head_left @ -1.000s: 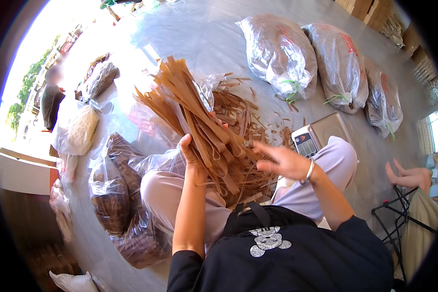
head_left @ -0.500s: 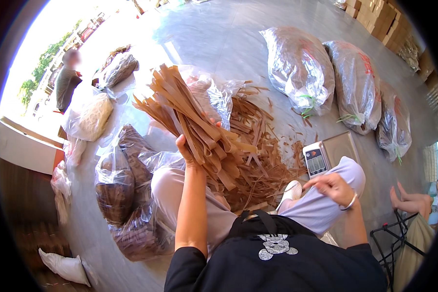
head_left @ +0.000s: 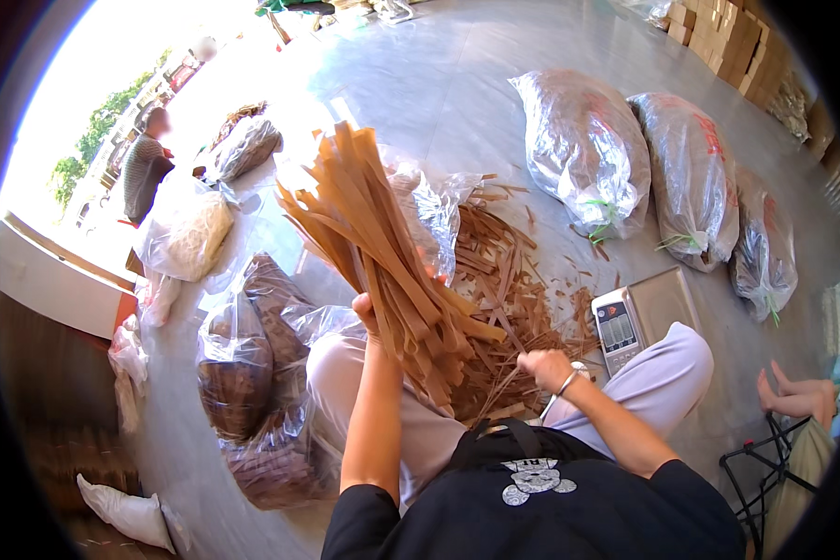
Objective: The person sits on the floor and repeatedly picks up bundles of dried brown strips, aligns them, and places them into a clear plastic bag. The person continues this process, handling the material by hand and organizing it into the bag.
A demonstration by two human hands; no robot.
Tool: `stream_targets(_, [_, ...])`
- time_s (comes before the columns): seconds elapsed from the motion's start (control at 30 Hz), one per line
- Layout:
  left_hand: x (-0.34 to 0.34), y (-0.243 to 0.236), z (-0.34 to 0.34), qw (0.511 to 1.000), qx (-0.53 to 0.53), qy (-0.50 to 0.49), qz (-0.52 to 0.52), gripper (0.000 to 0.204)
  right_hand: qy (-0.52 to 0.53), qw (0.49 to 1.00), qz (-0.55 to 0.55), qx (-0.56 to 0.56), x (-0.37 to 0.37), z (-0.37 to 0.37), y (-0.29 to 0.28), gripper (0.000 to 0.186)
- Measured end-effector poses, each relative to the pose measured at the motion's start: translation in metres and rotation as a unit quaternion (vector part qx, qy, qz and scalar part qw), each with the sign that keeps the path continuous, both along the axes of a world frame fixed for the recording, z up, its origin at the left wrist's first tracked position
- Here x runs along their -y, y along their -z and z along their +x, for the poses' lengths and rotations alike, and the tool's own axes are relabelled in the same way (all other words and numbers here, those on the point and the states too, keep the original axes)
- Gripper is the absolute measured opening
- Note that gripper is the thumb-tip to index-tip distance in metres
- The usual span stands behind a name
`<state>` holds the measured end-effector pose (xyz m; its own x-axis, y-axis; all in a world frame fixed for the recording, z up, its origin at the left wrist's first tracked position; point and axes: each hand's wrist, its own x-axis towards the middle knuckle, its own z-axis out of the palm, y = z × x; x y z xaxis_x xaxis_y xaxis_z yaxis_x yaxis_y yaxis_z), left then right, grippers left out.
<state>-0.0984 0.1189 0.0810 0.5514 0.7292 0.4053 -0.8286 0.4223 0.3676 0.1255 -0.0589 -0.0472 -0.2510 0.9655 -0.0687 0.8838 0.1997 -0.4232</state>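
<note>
My left hand (head_left: 366, 313) is closed around a thick bundle of flat, ribbon-like brown strips (head_left: 383, 252), held up at a slant above my lap. Its strips fan out at the top, and lower ends hang over a loose pile of similar strips (head_left: 504, 271) on the floor. To the right of the bundle, my right hand (head_left: 543, 370) is closed low over the pile's near edge. Whether it pinches a thin strip cannot be made out. A silver bracelet circles that wrist. Part of the left fingers is hidden behind the bundle.
A digital scale (head_left: 616, 327) with a metal platform stands right of the pile. Full clear plastic sacks (head_left: 583, 149) lie beyond it. Stuffed bags (head_left: 238, 364) crowd my left knee. A person (head_left: 145, 173) is at the far left; another's bare legs (head_left: 798, 397) show beside a folding chair (head_left: 765, 467).
My right hand has moved left and down from above my right knee to the pile's near edge, its fingers closing. The bundle in my left hand has shifted right and stands more upright.
</note>
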Motion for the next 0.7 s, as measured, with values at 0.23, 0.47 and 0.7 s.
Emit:
stream_targets(0.23, [0.02,0.005,0.008,0.996,-0.054,0.061,-0.024,0.083,-0.018,0.994,0.09,0.059,0.001,-0.008,0.005,0.048])
stream_targets(0.47, [0.06,0.019,0.023,0.969,-0.148,0.167,-0.102,0.082,0.11,0.947,0.182,-0.242,-0.048,0.033,-0.124,0.081])
stream_targets(0.7, [0.066,0.032,0.03,0.909,-0.282,0.305,-0.041,0.069,-0.256,0.862,0.402,0.173,-0.054,0.013,-0.155,0.052])
